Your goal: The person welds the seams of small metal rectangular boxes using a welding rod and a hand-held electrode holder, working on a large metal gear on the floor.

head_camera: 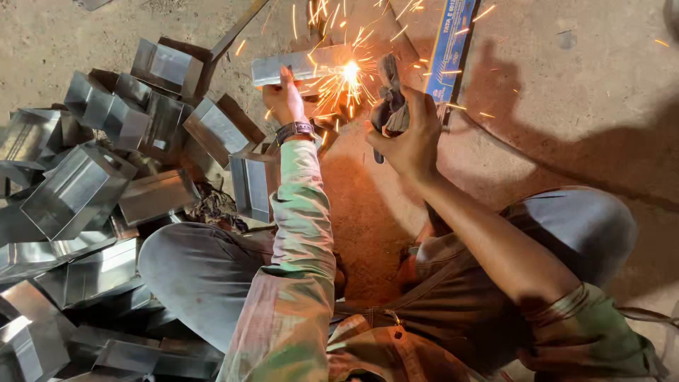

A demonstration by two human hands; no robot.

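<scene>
My left hand grips the near edge of a short silver rectangular metal tube piece lying on the floor. My right hand is closed around the grey handle of a welding electrode holder. Its tip meets the right end of the tube at a bright arc, and orange sparks fly outward. A wristband sits on my left wrist. Both sleeves are light green.
A pile of cut silver metal tube pieces fills the left side, beside my grey-trousered knee. A long blue box lies on the bare dirt floor past the arc. A metal bar slants at the top.
</scene>
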